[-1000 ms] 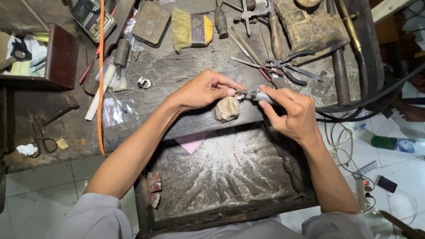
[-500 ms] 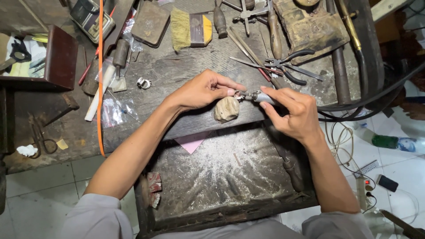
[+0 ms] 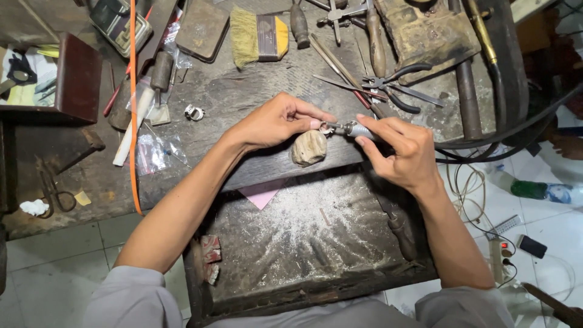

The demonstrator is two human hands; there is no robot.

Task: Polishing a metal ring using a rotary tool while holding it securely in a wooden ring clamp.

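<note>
My left hand (image 3: pixel 273 121) pinches a small silver ring (image 3: pixel 326 128) between thumb and fingers, just above a tan wooden peg (image 3: pixel 309 147) at the bench's front edge. My right hand (image 3: pixel 404 152) grips a slim metal handpiece (image 3: pixel 358 129) like a pen, its tip touching the ring. A black cable (image 3: pixel 510 136) runs from the handpiece off to the right. Both hands meet over the dark worn workbench (image 3: pixel 243 91).
An open drawer tray (image 3: pixel 303 243) dusted with metal filings lies below the hands, with a pink paper scrap (image 3: pixel 262 195). A brush (image 3: pixel 258 36), pliers (image 3: pixel 395 82), files, a second ring (image 3: pixel 194 112), scissors (image 3: pixel 54 188) and an orange cord (image 3: pixel 132 91) lie on the bench. A power strip (image 3: pixel 501 249) sits on the floor.
Both hands stay at the peg; the right hand and handpiece have shifted only slightly against the ring.
</note>
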